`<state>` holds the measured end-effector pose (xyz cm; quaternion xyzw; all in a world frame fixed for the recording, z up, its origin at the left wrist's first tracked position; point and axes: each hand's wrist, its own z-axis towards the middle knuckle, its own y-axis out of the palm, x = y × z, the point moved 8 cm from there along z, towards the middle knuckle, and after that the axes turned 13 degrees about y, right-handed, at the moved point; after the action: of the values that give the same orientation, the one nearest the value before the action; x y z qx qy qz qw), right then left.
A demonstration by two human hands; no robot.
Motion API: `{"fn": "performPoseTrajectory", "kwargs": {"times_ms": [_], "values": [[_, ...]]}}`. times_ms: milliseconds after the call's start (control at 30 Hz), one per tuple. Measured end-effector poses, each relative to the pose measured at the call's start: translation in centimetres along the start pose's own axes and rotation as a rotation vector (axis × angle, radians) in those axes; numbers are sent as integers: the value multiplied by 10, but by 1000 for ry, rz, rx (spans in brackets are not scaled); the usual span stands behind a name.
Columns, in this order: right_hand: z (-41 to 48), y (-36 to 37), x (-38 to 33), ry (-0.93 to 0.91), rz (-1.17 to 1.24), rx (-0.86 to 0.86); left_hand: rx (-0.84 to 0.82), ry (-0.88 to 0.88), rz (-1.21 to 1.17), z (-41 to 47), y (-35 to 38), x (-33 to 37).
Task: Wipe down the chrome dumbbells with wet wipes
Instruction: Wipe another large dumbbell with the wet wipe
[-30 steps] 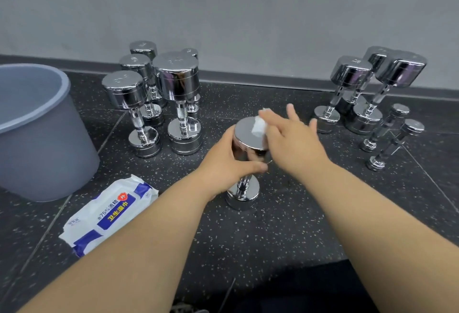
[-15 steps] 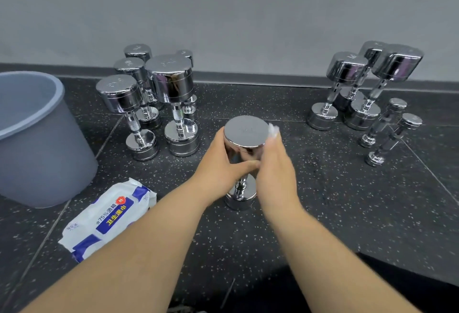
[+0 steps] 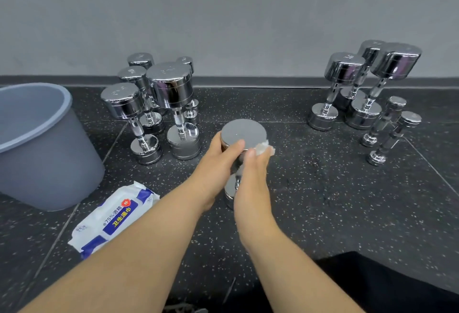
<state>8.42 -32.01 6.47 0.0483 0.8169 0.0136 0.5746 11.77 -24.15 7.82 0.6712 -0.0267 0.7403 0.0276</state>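
A chrome dumbbell (image 3: 243, 132) stands upright on the dark speckled floor in the middle. My left hand (image 3: 218, 161) grips its top head from the left, thumb across the front. My right hand (image 3: 253, 176) holds a crumpled white wet wipe (image 3: 264, 148) against the right side of that head. The dumbbell's handle and lower head are partly hidden behind my hands.
A group of upright chrome dumbbells (image 3: 171, 94) stands at the back left, another group (image 3: 367, 89) at the back right. A grey bucket (image 3: 37, 144) sits at the far left. A pack of wet wipes (image 3: 114, 216) lies by my left forearm. A grey wall runs behind.
My right hand moved the wipe from the top face of the dumbbell head down to its right side. My left hand kept its grip on the head.
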Motion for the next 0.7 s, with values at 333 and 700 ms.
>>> {"fn": "performPoseTrajectory", "kwargs": {"times_ms": [333, 700], "values": [[-3, 5, -6, -39, 6, 42, 268, -57, -150, 9, -4, 4], [23, -17, -18, 74, 224, -54, 58, -8, 6, 21, -12, 10]]}}
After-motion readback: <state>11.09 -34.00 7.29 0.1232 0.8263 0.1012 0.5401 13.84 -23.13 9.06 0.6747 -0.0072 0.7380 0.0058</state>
